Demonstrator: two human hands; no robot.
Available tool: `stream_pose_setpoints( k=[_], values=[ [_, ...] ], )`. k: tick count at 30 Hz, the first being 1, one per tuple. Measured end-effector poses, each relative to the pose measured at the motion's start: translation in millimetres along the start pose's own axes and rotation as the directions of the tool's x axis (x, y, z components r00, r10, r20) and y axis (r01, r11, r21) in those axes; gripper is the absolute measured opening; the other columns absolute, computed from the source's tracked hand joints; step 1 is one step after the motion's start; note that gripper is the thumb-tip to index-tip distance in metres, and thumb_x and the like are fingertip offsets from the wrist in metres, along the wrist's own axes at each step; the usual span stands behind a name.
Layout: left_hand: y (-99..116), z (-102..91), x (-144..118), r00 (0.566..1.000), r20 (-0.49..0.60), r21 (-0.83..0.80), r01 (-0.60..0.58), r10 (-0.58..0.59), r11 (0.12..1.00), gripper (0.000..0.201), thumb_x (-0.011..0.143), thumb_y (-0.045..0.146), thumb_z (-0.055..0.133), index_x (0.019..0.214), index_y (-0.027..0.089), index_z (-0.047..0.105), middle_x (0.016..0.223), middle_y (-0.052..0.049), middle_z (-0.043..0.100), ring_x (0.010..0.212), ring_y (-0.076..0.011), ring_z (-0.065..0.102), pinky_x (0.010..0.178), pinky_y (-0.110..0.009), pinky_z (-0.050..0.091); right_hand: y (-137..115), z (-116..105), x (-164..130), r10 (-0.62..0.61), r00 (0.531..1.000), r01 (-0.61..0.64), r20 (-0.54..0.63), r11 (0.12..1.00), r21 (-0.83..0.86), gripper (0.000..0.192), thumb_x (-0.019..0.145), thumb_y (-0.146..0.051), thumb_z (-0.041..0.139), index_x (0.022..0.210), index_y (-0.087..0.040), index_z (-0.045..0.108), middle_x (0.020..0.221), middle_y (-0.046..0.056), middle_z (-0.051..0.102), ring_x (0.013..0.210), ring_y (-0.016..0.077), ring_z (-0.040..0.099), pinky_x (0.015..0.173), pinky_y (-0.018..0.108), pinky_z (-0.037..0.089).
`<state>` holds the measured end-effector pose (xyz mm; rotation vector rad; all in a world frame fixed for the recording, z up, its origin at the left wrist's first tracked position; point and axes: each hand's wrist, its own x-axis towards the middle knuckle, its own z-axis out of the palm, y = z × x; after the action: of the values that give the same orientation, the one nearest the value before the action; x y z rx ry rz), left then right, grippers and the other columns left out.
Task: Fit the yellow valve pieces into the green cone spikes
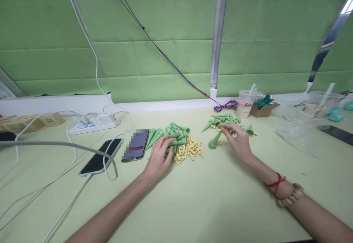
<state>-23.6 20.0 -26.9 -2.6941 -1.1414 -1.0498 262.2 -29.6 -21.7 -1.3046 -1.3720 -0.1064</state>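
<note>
A heap of green cones (180,129) lies on the tabletop (193,202), touching a loose pile of small yellow pieces (190,149) at its near right side. The left hand (158,156) lies over the near left part of the heap, fingers bent and a little spread; whether they grip a cone I cannot tell. To the right, a single cone (213,142) stands tilted on its wide end, a yellow piece just beside it. The right hand (237,142) is at this cone's tip, fingers and thumb drawn narrow; whether they pinch the tip or something small is unclear. Behind that hand lies a second group of cones (226,117) with some yellow pieces among them.

Left of the heap are a phone (141,143) with a partly pixelated screen and a dark phone (102,157) with a white cable. A white power strip (93,125) sits farther back. Beyond the second group stand a lidless-looking cup (244,105) with a straw and a small cardboard box (261,110); clear plastic (296,138) lies to their right. Green blinds (165,57) hang behind.
</note>
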Motion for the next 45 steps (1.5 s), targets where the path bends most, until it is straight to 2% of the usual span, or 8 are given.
stream_pose_setpoints(
  k=[3,10,15,22,26,32,40,45],
  values=[
    [-0.5,0.1,0.6,1.000,-0.007,-0.001,-0.002,0.002,1.000,0.026,0.088,0.019,0.036,0.110,0.022,0.049,0.117,-0.007,0.050,0.111,-0.0211,0.045,0.093,-0.041,0.037,0.2,-0.2,-0.1,0.084,0.996,-0.084,0.005,0.996,0.039,0.022,0.079,-0.039,0.057,0.078,-0.018,0.066,0.082,0.005,0.066,0.067,0.0155,0.054,0.059,0.028,0.044],
    [-0.1,0.1,0.8,1.000,-0.008,-0.014,-0.002,0.002,1.000,0.026,0.088,0.019,0.036,0.110,0.022,0.049,0.117,-0.007,0.050,0.112,-0.0212,0.045,0.092,-0.040,0.038,-1.8,1.6,-3.1,0.171,0.984,-0.174,0.040,0.980,0.094,0.030,0.073,-0.045,0.063,0.063,-0.017,0.057,0.069,0.003,0.059,0.061,0.0138,0.052,0.053,0.026,0.043],
    [1.4,-0.6,0.3,1.000,-0.013,-0.013,0.003,-0.003,1.000,0.026,0.087,0.018,0.037,0.109,0.022,0.050,0.116,-0.007,0.050,0.111,-0.0208,0.045,0.092,-0.040,0.038,-2.4,3.5,-5.1,0.162,0.986,-0.165,0.035,0.981,0.102,0.032,0.071,-0.046,0.064,0.061,-0.018,0.053,0.066,0.002,0.057,0.061,0.0139,0.052,0.055,0.027,0.044],
    [1.3,0.1,-0.5,1.000,-0.008,-0.022,0.000,0.000,1.000,0.026,0.087,0.017,0.036,0.110,0.022,0.049,0.117,-0.007,0.050,0.112,-0.0209,0.044,0.094,-0.041,0.037,1.5,1.8,-3.8,0.062,0.997,-0.065,0.046,0.996,0.068,0.025,0.081,-0.041,0.055,0.076,-0.018,0.065,0.083,0.006,0.064,0.076,0.0175,0.057,0.059,0.029,0.046],
    [1.7,0.2,-0.4,1.000,-0.008,-0.034,0.005,-0.005,0.999,0.026,0.088,0.018,0.035,0.110,0.022,0.048,0.117,-0.007,0.049,0.113,-0.0212,0.044,0.094,-0.041,0.036,1.1,1.6,-3.7,0.091,0.994,-0.094,0.055,0.993,0.065,0.028,0.081,-0.042,0.053,0.077,-0.018,0.067,0.083,0.006,0.065,0.077,0.0182,0.057,0.059,0.028,0.046],
    [1.4,-0.7,0.1,1.000,0.000,-0.040,-0.008,0.008,0.999,0.026,0.088,0.018,0.034,0.110,0.022,0.048,0.117,-0.007,0.049,0.113,-0.0217,0.043,0.095,-0.043,0.036,-1.4,3.0,-3.9,0.117,0.993,-0.116,-0.008,0.991,0.065,0.031,0.075,-0.045,0.060,0.062,-0.017,0.061,0.068,0.004,0.060,0.063,0.0148,0.053,0.056,0.028,0.044],
    [0.5,-3.0,1.3,1.000,-0.021,-0.024,-0.006,0.006,1.000,0.026,0.088,0.018,0.035,0.110,0.022,0.048,0.117,-0.008,0.050,0.114,-0.0217,0.043,0.094,-0.042,0.037,2.2,5.1,-3.2,0.122,0.991,-0.125,0.049,0.991,0.056,0.034,0.079,-0.047,0.054,0.081,-0.017,0.069,0.084,0.008,0.064,0.073,0.0181,0.057,0.057,0.028,0.045],
    [0.6,-1.8,0.2,1.000,-0.002,-0.019,0.002,-0.002,1.000,0.027,0.088,0.019,0.035,0.110,0.022,0.048,0.118,-0.007,0.050,0.113,-0.0219,0.044,0.093,-0.042,0.037,3.3,4.3,-3.5,0.177,0.984,-0.177,0.002,0.984,0.025,0.032,0.075,-0.047,0.059,0.068,-0.016,0.066,0.072,0.005,0.063,0.064,0.0160,0.053,0.055,0.028,0.043]
  ],
)
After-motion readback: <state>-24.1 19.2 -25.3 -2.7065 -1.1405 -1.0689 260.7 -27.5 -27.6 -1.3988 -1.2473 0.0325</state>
